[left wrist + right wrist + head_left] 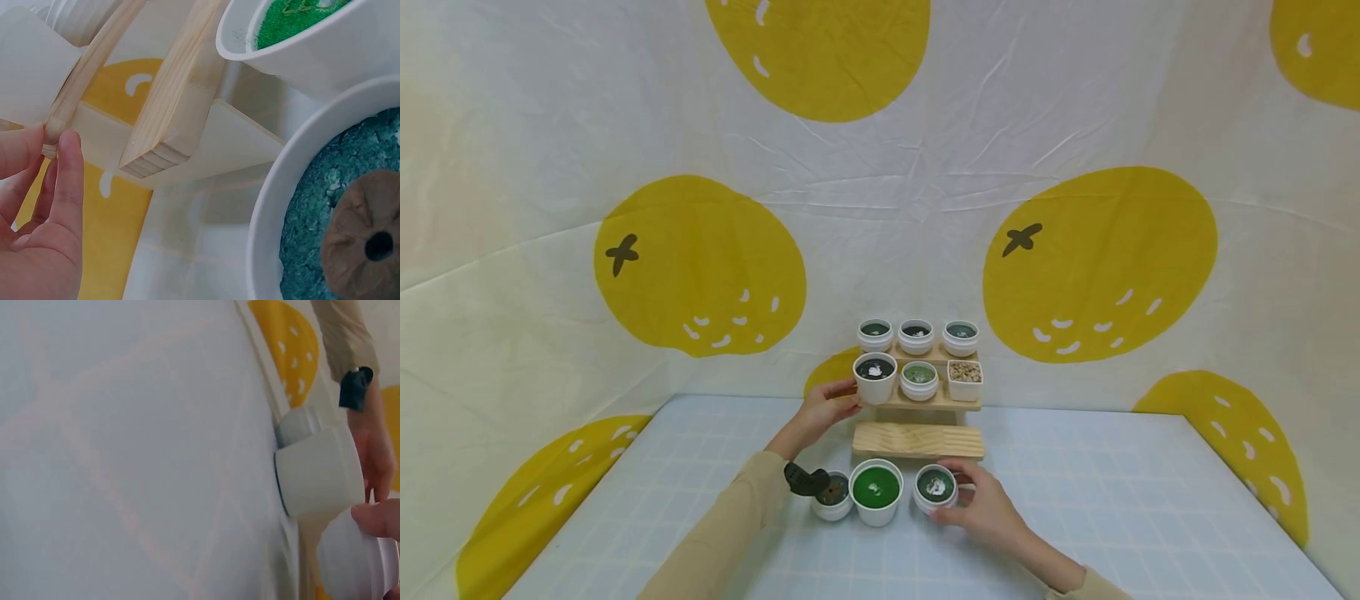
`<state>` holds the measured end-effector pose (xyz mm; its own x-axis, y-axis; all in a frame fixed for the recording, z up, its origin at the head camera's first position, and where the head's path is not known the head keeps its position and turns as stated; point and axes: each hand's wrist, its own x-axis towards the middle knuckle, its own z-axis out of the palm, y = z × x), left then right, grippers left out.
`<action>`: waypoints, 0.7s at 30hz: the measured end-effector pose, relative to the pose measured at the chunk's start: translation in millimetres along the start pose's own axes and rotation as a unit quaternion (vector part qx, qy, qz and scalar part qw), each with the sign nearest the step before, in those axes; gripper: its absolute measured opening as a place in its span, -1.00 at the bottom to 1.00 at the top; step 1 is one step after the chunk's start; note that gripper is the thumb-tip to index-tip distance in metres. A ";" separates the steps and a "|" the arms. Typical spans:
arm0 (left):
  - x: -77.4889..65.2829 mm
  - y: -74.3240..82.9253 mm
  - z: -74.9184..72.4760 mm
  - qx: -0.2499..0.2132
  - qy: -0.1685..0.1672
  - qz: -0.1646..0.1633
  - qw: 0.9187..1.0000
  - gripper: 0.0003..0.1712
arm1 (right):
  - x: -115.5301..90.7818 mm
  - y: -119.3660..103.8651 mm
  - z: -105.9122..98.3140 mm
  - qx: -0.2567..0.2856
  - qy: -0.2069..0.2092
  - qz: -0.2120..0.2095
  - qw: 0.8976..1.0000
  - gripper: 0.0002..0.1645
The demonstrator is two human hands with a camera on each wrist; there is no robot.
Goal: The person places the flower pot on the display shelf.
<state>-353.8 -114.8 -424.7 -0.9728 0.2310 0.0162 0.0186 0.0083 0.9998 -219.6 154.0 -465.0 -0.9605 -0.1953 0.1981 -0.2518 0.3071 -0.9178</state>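
My left hand [823, 408] pinches the left end of the middle shelf [57, 122] of a wooden tiered stand [917, 440], as the left wrist view shows. Just above its fingers, on that shelf, stands a white cup [876, 390] with a dark filling. In front of the stand, my right hand [988, 504] grips a round white tub [936, 492] with a dark green filling, thumb and fingers at its right side. In the right wrist view the thumb presses on the ribbed white tub [350, 559]; whether its base touches the table cannot be told.
A white cup with green filling [876, 496] and a tub holding a brown ring shape [832, 498] stand left of the right hand. Several tubs fill the top shelf [934, 353]. A green-filled tub [920, 380] and a square tub [965, 381] share the middle shelf.
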 end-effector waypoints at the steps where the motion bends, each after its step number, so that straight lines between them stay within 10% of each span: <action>1: 0.4 -0.2 0.0 0.001 0.000 -0.001 1.000 -0.48 | 0.5 -1.4 -0.8 -0.001 0.002 -0.001 1.000 -0.18; 21: -0.4 0.6 -0.2 -0.003 0.000 -0.002 1.000 -0.48 | 32.0 -30.5 0.9 -0.002 0.016 -0.012 1.000 -0.23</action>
<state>-353.4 -115.1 -424.1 -0.9728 0.2316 0.0115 0.0128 0.0041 0.9999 -242.6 137.6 -430.9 -0.9576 -0.1727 0.2307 -0.2747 0.3059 -0.9116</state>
